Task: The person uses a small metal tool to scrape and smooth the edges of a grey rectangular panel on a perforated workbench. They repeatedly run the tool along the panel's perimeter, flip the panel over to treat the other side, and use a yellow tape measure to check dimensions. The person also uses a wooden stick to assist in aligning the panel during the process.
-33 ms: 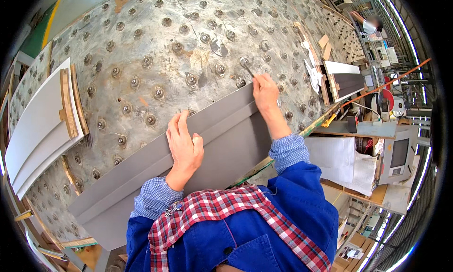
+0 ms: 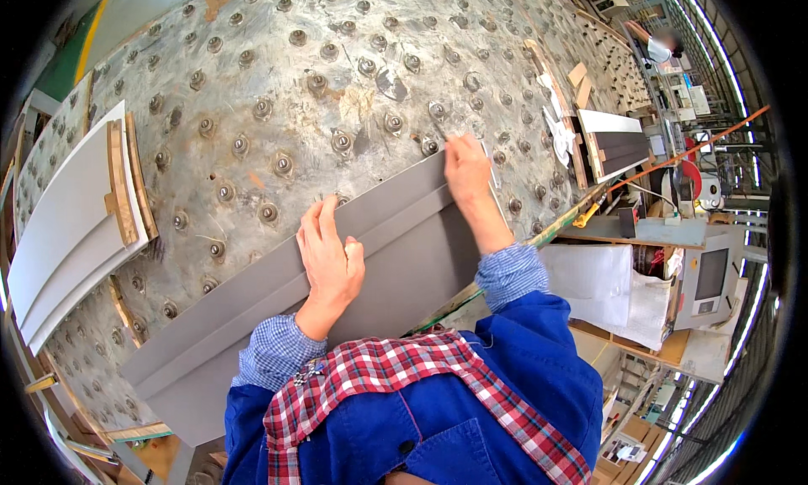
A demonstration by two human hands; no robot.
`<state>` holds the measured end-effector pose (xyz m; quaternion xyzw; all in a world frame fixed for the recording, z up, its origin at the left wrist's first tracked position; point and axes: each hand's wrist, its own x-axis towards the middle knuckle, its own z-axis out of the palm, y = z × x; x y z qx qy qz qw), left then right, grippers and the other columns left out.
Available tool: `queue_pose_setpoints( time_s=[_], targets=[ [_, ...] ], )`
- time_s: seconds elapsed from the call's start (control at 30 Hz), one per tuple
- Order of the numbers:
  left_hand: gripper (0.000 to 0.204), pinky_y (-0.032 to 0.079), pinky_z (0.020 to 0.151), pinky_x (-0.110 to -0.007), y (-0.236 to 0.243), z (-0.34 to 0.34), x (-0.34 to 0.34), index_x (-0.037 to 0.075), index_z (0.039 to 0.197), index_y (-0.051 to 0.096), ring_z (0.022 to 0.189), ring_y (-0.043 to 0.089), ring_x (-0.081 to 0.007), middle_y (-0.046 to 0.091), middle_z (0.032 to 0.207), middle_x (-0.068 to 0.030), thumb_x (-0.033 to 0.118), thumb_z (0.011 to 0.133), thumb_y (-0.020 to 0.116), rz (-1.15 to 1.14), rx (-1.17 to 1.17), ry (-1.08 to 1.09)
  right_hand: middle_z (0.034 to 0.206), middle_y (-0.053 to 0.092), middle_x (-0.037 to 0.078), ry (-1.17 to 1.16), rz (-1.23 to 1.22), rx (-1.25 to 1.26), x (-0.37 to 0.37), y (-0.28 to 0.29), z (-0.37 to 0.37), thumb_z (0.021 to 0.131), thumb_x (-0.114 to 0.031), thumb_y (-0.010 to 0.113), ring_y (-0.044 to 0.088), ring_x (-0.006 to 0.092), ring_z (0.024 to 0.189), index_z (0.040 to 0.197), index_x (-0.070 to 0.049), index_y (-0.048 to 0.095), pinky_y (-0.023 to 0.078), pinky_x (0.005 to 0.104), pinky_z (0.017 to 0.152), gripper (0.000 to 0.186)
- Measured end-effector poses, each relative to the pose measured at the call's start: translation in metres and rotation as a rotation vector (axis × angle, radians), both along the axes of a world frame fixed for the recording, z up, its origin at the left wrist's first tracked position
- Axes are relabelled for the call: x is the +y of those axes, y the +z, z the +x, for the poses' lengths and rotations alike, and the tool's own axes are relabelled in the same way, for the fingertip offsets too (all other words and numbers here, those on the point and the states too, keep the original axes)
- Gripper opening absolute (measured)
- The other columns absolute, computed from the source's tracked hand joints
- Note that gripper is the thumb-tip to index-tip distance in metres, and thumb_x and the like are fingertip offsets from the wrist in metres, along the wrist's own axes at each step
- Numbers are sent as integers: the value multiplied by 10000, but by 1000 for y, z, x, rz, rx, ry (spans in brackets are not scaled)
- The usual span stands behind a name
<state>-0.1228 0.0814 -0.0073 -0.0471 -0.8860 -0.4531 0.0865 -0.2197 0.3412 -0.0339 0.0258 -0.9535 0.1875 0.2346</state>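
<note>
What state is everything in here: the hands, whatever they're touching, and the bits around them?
Left hand: open, resting on the grey panel.
Right hand: closed, pinching the thin dark tool.
Thin dark tool: held, its tip past the panel's far edge.
Grey panel: lying flat, ridged.
Studded table: scuffed, stained.
Pale panels: lying at left.
White cloth: crumpled.
Screen: dark.

Worn metal table [image 2: 278,72] was dotted with round studs [image 2: 342,142]. Grey ridged panel [image 2: 404,266] lay along near edge, pale panel [image 2: 71,224] at left; white cloth [image 2: 559,137], wood pieces [image 2: 579,74] at right.
</note>
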Motion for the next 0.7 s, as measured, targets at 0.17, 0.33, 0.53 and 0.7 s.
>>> queue_pose_setpoints(
  time_s=[0.17,0.33,0.53,0.7],
  targets=[
    [661,321,998,-475,1,-1,4,-30,1336,368,1110,422,-403,397,1236,-243,59,698,519,-26,4,29,691,519,113,138,-50,-8,-102,8,39,868,-91,588,548,302,628,806,-58,596,446,396,543,70],
    [643,364,987,-454,-13,-1,-3,-54,1340,343,1097,459,-361,380,1233,-233,46,716,464,112,104,57,728,551,70,347,-308,-114,-165,14,60,746,-59,640,579,273,686,897,-99,652,471,354,571,156],
    [629,379,949,-462,-5,2,-5,-51,1303,370,1084,457,-373,391,1191,-239,5,691,504,166,7,56,698,565,114,125,-127,-36,-45,11,6,821,-105,638,573,294,654,805,-47,663,467,362,585,65],
    [619,372,939,-466,-2,2,-6,-41,1298,389,1061,453,-380,400,1184,-232,14,693,512,101,12,20,802,594,116,-185,79,-40,67,-4,-29,809,-120,603,603,333,754,786,-77,631,485,434,634,56]
  ],
)
